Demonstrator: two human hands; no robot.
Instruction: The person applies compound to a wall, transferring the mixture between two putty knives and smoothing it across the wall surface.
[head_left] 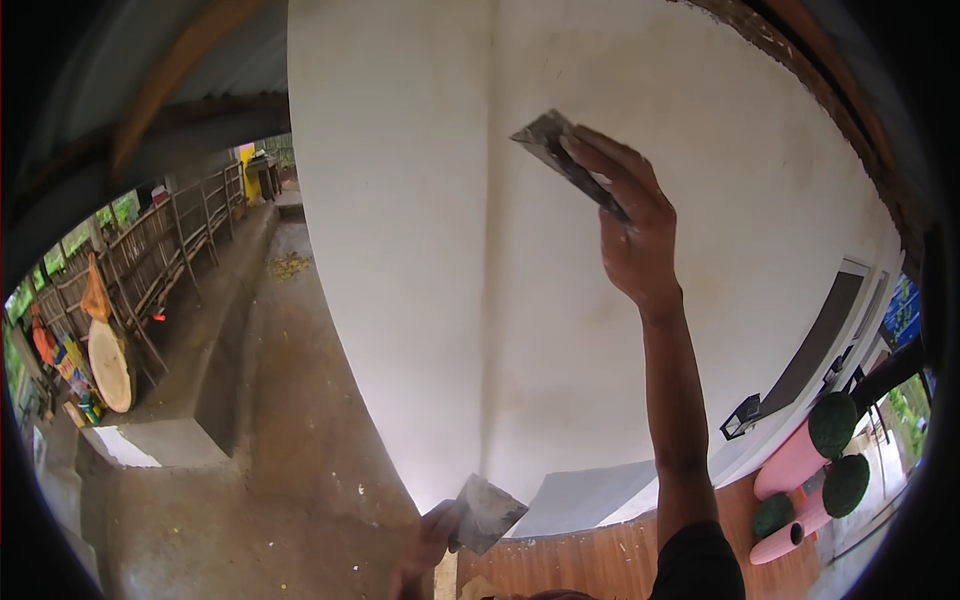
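My right hand (638,225) is raised high against a white wall (400,230), its fingers closed round a wide putty knife (556,152). That blade is grey and smeared, and it lies tilted close to the wall; whether its edge touches cannot be told. Lower down, near the wall's bottom edge, my left hand (430,540) grips a second putty knife (490,513), whose squarish blade carries pale smears. A faint vertical seam (490,250) runs down the wall just left of the right hand's blade.
At the left, a concrete floor (300,450) runs beside a low ledge (185,440) and a stick fence (190,230). An oval wooden board (110,365) leans there. On the right are a wall lamp (742,416), a window (825,335) and pink cylindrical planters (790,465).
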